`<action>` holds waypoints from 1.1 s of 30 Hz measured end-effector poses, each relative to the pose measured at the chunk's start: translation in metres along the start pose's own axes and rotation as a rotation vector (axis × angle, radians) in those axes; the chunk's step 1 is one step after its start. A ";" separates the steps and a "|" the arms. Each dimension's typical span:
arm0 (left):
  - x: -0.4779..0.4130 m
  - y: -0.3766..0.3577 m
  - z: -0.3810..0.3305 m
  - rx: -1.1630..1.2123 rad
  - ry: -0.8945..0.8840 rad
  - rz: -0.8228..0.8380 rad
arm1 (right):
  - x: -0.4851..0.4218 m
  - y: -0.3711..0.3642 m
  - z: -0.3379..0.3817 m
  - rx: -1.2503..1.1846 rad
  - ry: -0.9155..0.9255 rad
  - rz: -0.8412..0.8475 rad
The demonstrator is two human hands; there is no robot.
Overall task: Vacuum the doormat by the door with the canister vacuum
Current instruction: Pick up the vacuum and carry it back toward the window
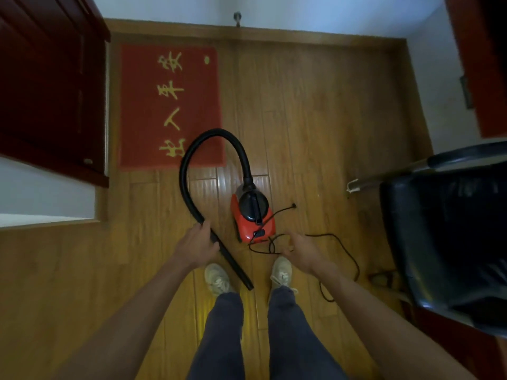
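Note:
A red doormat (142, 105) with yellow characters lies on the wooden floor beside the dark red door (49, 86). In front of my feet stands a small red and black canister vacuum (251, 215). Its black hose (189, 157) arcs up over the mat's near corner and comes down to a rigid black wand (233, 260). My left hand (197, 244) grips the wand's upper end. The nozzle end points down between my shoes. My right hand (299, 249) hovers over the black power cord (345, 248), fingers loosely curled; whether it pinches the cord I cannot tell.
A black chair (444, 234) with a metal frame stands at the right. The power cord loops on the floor between it and the vacuum. White walls bound the floor at the far side and right, with a doorstop (237, 19) on the far wall.

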State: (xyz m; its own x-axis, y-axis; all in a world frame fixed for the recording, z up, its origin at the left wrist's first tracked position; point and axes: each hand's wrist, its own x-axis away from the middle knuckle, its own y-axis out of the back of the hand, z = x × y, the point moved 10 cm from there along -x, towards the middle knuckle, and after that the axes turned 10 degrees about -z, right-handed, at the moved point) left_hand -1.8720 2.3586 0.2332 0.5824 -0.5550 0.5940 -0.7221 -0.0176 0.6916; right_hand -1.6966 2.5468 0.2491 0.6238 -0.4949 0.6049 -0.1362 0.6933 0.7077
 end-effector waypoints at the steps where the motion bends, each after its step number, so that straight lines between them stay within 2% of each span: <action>1: 0.005 -0.002 -0.001 -0.010 -0.006 0.006 | 0.007 -0.001 -0.005 0.007 -0.004 -0.006; 6: 0.018 -0.015 -0.009 -0.053 -0.028 0.009 | 0.038 -0.009 -0.040 0.033 -0.098 0.045; 12: 0.024 -0.037 -0.024 -0.151 -0.061 0.019 | 0.051 -0.013 -0.077 0.083 -0.080 0.051; 26: 0.041 -0.093 -0.077 -0.257 0.041 0.003 | 0.023 0.017 -0.144 0.148 0.103 0.140; 33: 0.039 -0.141 -0.092 -0.311 0.107 0.047 | -0.006 0.017 -0.177 0.200 0.189 0.197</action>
State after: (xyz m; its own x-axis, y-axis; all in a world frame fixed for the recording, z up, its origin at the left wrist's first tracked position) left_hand -1.7131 2.4157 0.1961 0.5991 -0.4584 0.6564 -0.6098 0.2701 0.7451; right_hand -1.5665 2.6543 0.1927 0.6997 -0.2426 0.6720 -0.4051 0.6401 0.6528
